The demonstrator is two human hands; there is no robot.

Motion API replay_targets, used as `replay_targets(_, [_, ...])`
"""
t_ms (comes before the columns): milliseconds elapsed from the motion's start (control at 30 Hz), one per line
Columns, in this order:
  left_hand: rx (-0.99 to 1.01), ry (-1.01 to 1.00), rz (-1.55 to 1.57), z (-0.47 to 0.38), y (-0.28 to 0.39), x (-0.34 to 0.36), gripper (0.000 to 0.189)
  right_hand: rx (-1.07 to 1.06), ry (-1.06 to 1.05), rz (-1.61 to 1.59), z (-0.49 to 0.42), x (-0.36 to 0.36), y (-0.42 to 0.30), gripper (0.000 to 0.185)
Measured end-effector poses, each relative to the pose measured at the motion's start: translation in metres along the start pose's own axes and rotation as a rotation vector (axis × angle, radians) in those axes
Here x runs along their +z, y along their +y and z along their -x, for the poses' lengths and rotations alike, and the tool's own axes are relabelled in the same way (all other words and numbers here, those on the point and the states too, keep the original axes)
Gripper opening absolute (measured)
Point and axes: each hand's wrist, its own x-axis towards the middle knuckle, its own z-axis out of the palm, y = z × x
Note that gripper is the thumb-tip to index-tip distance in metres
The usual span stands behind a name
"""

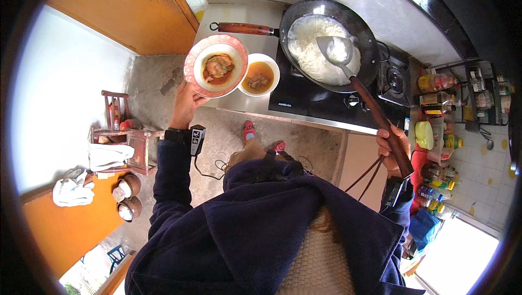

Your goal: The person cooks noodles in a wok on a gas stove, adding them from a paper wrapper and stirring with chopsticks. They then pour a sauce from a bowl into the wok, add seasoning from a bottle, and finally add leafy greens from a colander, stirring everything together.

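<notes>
My left hand [185,101] grips the rim of a red-patterned bowl [189,66] that holds dark sauce and seasoning. Just right of it, a white bowl [276,75] with brownish broth and a clump of food stands on the steel counter. My right hand [393,148] is closed round the long wooden handle of a metal wok spatula [331,48], along with a pair of long brown chopsticks [367,176] that point down and left. The spatula's blade rests among pale noodles [306,34] in cloudy, foamy water, inside a black wok [369,56] on the gas stove.
The wok's wooden side handle [244,28] reaches left over the steel counter [259,105]. A second burner [394,78] is right of the wok. Bottles and a yellow-lidded container [424,135] line the right side. A wooden chair [116,103] stands at left. A cable hangs from my left wrist device.
</notes>
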Motion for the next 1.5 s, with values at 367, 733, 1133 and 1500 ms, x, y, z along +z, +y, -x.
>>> replay_targets(367, [-0.03, -0.31, -0.008, -0.004, 0.025, 0.108, 0.035, -0.044, 0.06, 0.058, 0.026, 0.05, -0.03, 0.048])
replay_targets(733, [-0.001, -0.469, 0.127, -0.036, 0.017, 0.172, 0.036, -0.062, 0.105, 0.271, 0.042, 0.085, -0.022, 0.056])
replay_targets(1133, [0.048, -0.421, 0.07, -0.048, 0.014, 0.192, 0.035, -0.183, 0.269, 0.987, 0.038, 0.103, 0.006, 0.063])
replay_targets(1500, [0.039, -0.358, 0.082, -0.052, 0.019, 0.179, 0.034, -0.378, 0.399, 1.078, 0.026, 0.087, 0.008, 0.056])
